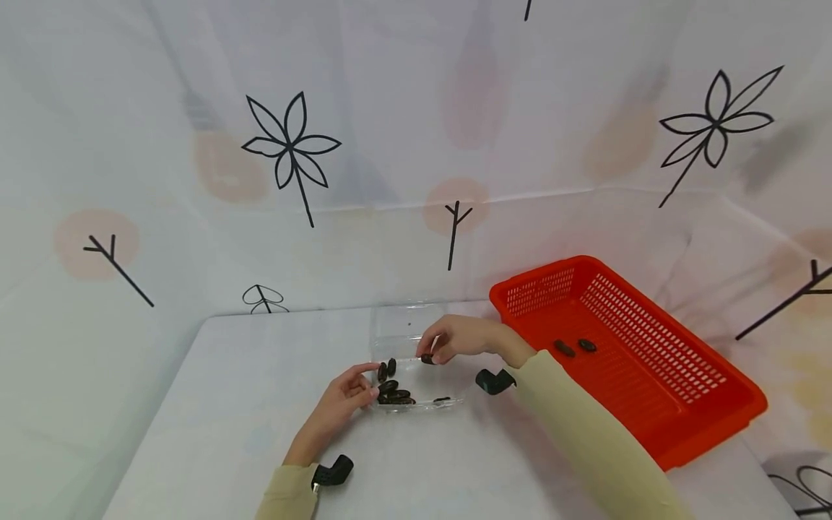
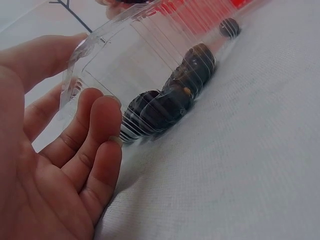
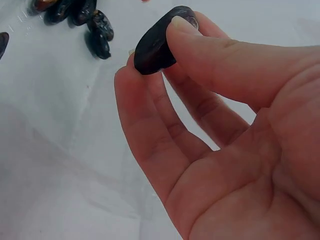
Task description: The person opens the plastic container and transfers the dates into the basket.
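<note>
Right hand point(image 1: 458, 336): its fingers are pinching a dark oval piece point(image 3: 159, 46) over the clear box point(image 1: 419, 379)
Left hand point(image 1: 344, 396): its fingers are bending around the box's left edge, holding it
Clear box: it is resting on the white desk point(image 1: 214, 412)
Loose pieces point(image 1: 399, 399): most are lying along the box's left side
Red basket point(image 1: 627, 361): it is standing at right, two similar pieces point(image 1: 564, 348) lying inside

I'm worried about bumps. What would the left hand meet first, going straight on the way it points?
Most likely the clear container, whose near end the left hand seems to touch; dark oval pieces lie just beyond, though exact depth is unclear.
</note>
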`<state>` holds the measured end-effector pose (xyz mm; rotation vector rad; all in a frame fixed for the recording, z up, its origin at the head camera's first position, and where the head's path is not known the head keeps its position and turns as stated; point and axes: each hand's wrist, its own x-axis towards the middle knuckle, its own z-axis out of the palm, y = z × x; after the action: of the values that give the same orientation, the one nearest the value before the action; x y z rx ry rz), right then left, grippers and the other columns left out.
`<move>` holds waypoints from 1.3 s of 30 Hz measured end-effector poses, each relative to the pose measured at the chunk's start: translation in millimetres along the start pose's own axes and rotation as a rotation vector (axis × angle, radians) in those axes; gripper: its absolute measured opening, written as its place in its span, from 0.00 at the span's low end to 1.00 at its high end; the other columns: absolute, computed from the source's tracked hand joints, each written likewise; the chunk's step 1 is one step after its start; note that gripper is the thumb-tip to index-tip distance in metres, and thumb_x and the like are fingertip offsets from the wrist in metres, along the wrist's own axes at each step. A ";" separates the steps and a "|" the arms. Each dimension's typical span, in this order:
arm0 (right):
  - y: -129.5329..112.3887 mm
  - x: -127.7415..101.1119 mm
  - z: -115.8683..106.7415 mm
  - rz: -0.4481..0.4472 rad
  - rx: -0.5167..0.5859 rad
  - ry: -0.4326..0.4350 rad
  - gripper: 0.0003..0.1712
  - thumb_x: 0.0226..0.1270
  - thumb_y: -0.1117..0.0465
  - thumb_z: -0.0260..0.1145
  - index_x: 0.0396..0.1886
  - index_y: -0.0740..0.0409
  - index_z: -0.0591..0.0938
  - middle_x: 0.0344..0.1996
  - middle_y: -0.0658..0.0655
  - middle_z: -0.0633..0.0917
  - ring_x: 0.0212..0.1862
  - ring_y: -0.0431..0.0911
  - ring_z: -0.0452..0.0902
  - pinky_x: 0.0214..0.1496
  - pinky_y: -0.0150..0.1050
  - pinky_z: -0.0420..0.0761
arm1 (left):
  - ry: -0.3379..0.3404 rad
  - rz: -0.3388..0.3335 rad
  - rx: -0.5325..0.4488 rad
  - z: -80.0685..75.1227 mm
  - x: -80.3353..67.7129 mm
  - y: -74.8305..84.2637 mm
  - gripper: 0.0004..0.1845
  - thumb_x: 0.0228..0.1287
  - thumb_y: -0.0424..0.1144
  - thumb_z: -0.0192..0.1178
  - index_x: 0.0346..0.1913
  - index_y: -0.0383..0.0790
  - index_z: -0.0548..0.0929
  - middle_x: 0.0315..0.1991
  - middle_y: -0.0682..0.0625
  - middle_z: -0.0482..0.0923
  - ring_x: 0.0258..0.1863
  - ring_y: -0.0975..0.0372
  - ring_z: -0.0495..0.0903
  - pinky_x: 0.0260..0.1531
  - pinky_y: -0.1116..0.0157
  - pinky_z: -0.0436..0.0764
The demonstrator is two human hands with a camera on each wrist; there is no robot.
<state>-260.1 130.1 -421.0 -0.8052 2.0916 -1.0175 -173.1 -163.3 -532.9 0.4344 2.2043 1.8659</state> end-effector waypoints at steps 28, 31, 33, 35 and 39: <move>44.2 -110.4 -67.0 0.023 -0.034 0.398 0.16 0.69 0.64 0.66 0.55 0.57 0.84 0.51 0.56 0.84 0.53 0.51 0.78 0.52 0.38 0.79 | 0.003 -0.024 -0.021 -1.3 2.0 -2.5 0.26 0.68 0.33 0.64 0.67 0.35 0.72 0.35 0.48 0.74 0.30 0.62 0.76 0.35 0.66 0.78; 57.2 -124.9 -72.5 0.050 -0.021 0.424 0.17 0.70 0.64 0.66 0.57 0.59 0.83 0.52 0.57 0.84 0.53 0.52 0.78 0.52 0.38 0.79 | -0.001 -0.033 -0.031 -0.4 1.8 -2.1 0.27 0.68 0.32 0.63 0.68 0.34 0.71 0.35 0.49 0.75 0.31 0.61 0.76 0.35 0.66 0.78; 66.0 -133.3 -76.0 0.063 -0.014 0.440 0.17 0.70 0.64 0.66 0.57 0.61 0.82 0.52 0.59 0.83 0.52 0.52 0.78 0.52 0.39 0.79 | -0.002 -0.036 -0.032 -0.1 1.7 -2.7 0.27 0.68 0.32 0.63 0.69 0.33 0.71 0.35 0.50 0.75 0.31 0.60 0.76 0.35 0.65 0.78; 74.1 -141.3 -78.6 0.077 -0.022 0.458 0.18 0.70 0.64 0.66 0.58 0.62 0.82 0.52 0.60 0.83 0.52 0.52 0.78 0.52 0.39 0.79 | 0.001 -0.035 -0.029 -0.2 1.5 -2.3 0.27 0.68 0.32 0.63 0.68 0.33 0.71 0.35 0.49 0.75 0.31 0.60 0.76 0.35 0.66 0.78; 88.6 -154.4 -81.0 0.117 -0.047 0.492 0.19 0.70 0.63 0.65 0.58 0.63 0.81 0.53 0.62 0.82 0.51 0.54 0.79 0.54 0.46 0.79 | 0.003 -0.025 -0.016 0.1 0.5 2.5 0.26 0.68 0.32 0.64 0.67 0.33 0.72 0.34 0.49 0.75 0.31 0.61 0.76 0.34 0.67 0.78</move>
<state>-252.9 325.3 -410.8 -0.4762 2.5474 -1.1951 -173.3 -162.6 -530.4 0.3994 2.1845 1.8719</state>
